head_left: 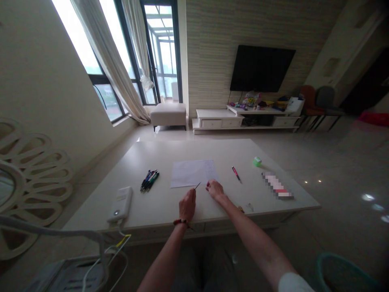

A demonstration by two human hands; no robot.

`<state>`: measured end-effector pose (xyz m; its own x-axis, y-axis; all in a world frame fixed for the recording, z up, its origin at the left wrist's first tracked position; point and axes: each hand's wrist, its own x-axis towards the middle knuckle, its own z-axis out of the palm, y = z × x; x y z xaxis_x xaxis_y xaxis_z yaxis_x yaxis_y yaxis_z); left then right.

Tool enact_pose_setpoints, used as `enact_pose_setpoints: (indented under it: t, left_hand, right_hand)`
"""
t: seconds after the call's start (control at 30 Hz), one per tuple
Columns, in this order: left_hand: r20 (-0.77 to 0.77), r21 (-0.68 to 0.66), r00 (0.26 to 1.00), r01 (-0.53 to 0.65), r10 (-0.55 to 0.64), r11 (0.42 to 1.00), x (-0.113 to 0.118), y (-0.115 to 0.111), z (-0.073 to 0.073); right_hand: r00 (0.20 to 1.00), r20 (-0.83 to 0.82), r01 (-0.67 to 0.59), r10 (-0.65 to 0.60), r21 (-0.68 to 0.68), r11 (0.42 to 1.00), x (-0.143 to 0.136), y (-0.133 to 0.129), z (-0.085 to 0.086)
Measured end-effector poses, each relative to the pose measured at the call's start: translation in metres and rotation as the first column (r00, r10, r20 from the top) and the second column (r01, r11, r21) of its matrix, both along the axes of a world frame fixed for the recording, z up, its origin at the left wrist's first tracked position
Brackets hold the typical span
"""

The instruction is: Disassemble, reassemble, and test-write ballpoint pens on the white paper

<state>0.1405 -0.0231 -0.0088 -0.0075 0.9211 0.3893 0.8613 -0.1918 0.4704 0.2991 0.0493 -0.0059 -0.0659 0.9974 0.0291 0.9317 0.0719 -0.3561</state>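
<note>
My left hand (187,205), with a beaded bracelet on its wrist, is closed around a thin dark rod (197,186) whose tip points up and to the right. It may be a pen or a refill; too little of it shows to tell. Just to the right, my right hand (215,190) has its fingers pinched together close to the paper's lower right corner. Whatever it holds, if anything, is too small to make out. A white sheet of paper (191,173) lies flat beyond both hands. To the right of it rests a pink and black pen (236,174).
Several pens (149,181) lie bunched left of the paper. A white device (121,202) with a cable sits at the table's left front. On the right are a small green object (257,161) and a blurred-out box (277,186). A teal basket (322,263) stands on the floor.
</note>
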Motion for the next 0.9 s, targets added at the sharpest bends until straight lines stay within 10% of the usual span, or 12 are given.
enact_pose_setpoints:
  t: [0.37, 0.73, 0.9]
  left_hand:
    - [-0.017, 0.0, 1.0, 0.005, -0.005, 1.0, 0.001, 0.0, 0.001]
    - [-0.048, -0.013, 0.999, 0.0, 0.0, 1.0, 0.002, 0.0, 0.001]
    - [-0.044, -0.017, 0.999, 0.007, -0.008, 1.0, 0.002, 0.001, 0.0]
  right_hand:
    - [0.975, -0.22, 0.007, 0.031, 0.173, 0.985, 0.031, 0.005, 0.006]
    - [0.999, -0.033, -0.006, 0.01, 0.128, 0.992, 0.031, -0.002, -0.003]
    - [0.925, -0.38, 0.073, 0.035, 0.267, 0.961, 0.024, 0.0, 0.007]
